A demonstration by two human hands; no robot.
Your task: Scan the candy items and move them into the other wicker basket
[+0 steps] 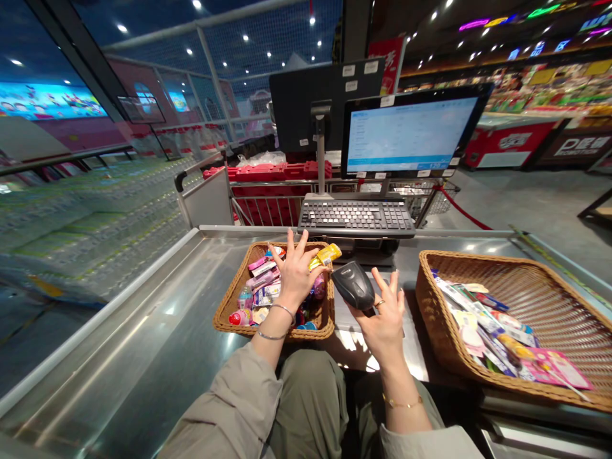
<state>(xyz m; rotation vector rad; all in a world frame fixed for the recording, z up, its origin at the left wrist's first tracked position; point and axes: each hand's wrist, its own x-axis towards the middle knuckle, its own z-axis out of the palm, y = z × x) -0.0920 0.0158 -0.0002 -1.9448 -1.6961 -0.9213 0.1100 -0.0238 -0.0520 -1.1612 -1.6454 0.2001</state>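
My left hand (297, 271) is over the left wicker basket (220, 313). It pinches a small yellow packet (329, 254) on its thumb side, with the other fingers spread upward. Part of the packet is hidden by the hand, and its end sticks out past the basket's right rim. In my right hand (385, 315) is a black handheld barcode scanner (354, 285), its head tilted toward the packet. Several of that hand's fingers stretch out, and the grip is partly hidden. Small colourful packages (265, 294) and a pink bottle with a red cap (240, 317) lie in the left basket.
A larger wicker basket (425, 319) with assorted packages stands at right. Behind the hands are a keyboard (356, 214) and a lit monitor (411, 137). The metal counter (157, 325) extends left. A shopping cart (268, 204) stands beyond it.
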